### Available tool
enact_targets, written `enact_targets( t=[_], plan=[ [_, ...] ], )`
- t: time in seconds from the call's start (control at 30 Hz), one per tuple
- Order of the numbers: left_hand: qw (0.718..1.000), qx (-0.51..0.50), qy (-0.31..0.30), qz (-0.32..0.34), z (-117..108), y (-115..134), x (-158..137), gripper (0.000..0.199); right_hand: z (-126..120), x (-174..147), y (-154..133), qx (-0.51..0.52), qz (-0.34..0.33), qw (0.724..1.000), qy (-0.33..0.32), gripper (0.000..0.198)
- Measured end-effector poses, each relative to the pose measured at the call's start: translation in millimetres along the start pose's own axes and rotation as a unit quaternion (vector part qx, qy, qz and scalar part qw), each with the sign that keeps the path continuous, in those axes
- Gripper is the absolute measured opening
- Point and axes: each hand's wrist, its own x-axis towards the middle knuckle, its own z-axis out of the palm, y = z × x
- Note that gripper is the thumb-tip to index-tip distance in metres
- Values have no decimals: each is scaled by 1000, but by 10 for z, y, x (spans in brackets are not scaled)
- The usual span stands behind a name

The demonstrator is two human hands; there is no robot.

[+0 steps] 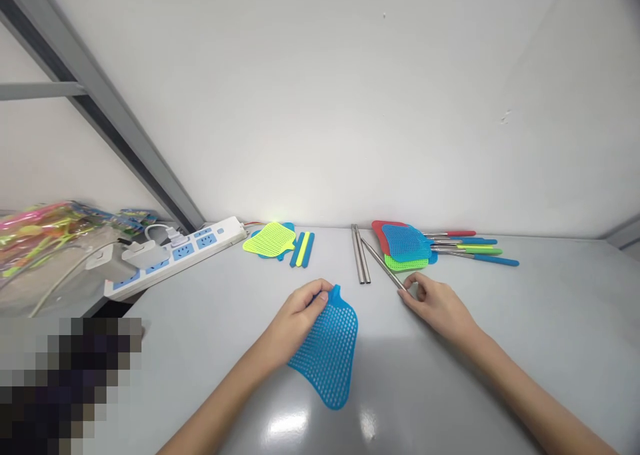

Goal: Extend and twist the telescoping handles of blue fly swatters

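My left hand (304,312) grips a blue fly swatter head (330,348) near its neck, the perforated paddle hanging down toward me. The fingers of my right hand (430,300) pinch the near end of a metal rod (384,264), which lies slanted with its far end close to two more metal rods (360,255). Beyond them, left of centre, a yellow swatter head (270,239) rests over blue ones, beside several blue and yellow handle grips (302,250). To the right lies a pile of whole fly swatters (407,242) in red, blue and green.
A white power strip (175,258) with plugs and cables runs along the left side of the table (210,328). Clear bags of colourful plastic items (45,235) lie at far left, by a grey metal frame (110,102). A white wall (350,108) closes off the back.
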Motion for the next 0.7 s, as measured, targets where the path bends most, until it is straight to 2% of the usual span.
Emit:
enact_targets(
  t=[0.17, 0.23, 0.3, 0.37, 0.43, 0.5, 0.57, 0.7],
  plan=[
    [998, 55, -1, -1, 61, 61, -16, 29, -51, -3, 70, 23, -11, 998, 58, 17],
    [996, 84, -3, 6, 88, 39, -9, 31, -68, 11, 99, 79, 10, 994, 72, 19],
    [993, 113, -7, 20, 114, -2, -1, 32, -76, 23, 125, 172, 49, 982, 58, 24],
    [989, 144, -23, 35, 137, -50, 4, 33, -72, 28, 134, 289, 88, 952, 46, 31],
    [981, 180, -44, 49, 156, -91, 1, 33, -54, 23, 119, 396, 116, 910, 52, 36],
    [973, 216, -55, 63, 171, -118, -9, 32, -27, 9, 82, 466, 134, 873, 53, 37],
    [966, 242, -54, 77, 181, -129, -23, 32, 2, -12, 40, 499, 140, 854, 34, 37],
    [958, 264, -55, 94, 186, -132, -39, 32, 40, -45, -3, 531, 134, 837, -11, 32]
  ],
)
